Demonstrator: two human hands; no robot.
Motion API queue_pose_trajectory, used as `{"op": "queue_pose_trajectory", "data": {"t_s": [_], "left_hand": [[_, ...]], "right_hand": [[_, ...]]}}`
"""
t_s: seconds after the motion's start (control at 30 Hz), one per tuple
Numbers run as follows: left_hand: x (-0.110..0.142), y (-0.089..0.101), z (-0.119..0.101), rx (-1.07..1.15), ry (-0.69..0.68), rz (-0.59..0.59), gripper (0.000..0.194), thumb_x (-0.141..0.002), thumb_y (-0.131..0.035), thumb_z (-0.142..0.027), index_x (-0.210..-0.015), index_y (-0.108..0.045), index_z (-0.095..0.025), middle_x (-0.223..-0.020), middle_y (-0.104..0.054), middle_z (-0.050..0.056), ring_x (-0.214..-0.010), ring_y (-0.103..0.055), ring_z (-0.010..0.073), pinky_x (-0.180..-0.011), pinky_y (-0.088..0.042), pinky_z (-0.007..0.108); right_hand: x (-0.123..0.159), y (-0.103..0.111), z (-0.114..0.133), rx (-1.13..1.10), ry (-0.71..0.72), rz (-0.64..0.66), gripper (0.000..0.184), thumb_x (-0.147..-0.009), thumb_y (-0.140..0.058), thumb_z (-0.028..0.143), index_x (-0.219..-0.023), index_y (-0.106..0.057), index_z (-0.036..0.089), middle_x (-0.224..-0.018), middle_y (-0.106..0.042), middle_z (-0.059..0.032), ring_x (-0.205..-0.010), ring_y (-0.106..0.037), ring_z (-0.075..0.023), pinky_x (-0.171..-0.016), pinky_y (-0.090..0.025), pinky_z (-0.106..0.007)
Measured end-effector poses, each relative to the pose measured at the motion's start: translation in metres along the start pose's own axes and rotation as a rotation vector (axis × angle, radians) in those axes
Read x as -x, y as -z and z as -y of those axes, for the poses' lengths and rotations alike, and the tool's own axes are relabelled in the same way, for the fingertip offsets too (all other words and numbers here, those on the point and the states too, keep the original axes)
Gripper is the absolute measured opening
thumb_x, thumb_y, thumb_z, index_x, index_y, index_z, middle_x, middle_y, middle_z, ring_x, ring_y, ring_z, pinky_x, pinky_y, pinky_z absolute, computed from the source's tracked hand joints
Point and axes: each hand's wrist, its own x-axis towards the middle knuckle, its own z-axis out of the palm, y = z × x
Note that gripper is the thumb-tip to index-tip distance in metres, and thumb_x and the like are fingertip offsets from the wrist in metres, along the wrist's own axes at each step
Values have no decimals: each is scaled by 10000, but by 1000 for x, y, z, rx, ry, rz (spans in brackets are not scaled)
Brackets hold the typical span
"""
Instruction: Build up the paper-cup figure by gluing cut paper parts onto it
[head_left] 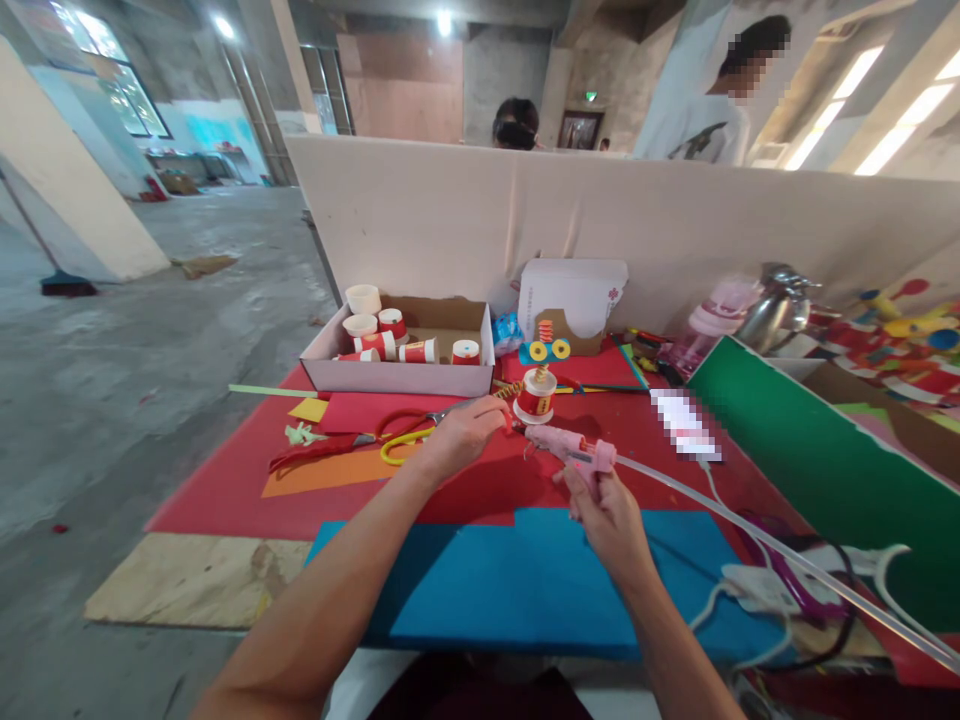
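My right hand (604,510) is wrapped round the grip of a pink hot glue gun (574,447). A long clear glue stick (697,495) runs out of its back toward the lower right. The gun's nozzle points left, close to my left hand (471,432), whose fingers pinch a small red piece (508,418); its shape is mostly hidden. Just behind stands a red and white paper cup figure (535,396) with a folded-paper spring arm, yellow ring eyes on a blue strip and an orange folded piece on top.
A white box (397,378) of paper cups stands at the back left. Scissors with yellow handles (405,447), red-handled scissors (322,452) and coloured paper lie left. A phone (684,422), a green box (810,470) and a power strip (780,588) with cables occupy the right. A white partition (420,220) rises behind.
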Motion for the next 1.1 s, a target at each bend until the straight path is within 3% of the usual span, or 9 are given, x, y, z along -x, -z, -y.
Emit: {"op": "queue_pose_trajectory", "data": {"t_s": [1.1], "left_hand": [[3,-2,0,-65,26,41,280,-938,-343,-171,-869,-614,-176,-1084,-624,96,-1021,-584,160,-895,-475,264]], "right_hand": [[2,-3,-3,16,10,-1,418,-809,-476,613,-744,-548,207,-489,-504,16,-428,-493,-140,-423,-398,-248]]}}
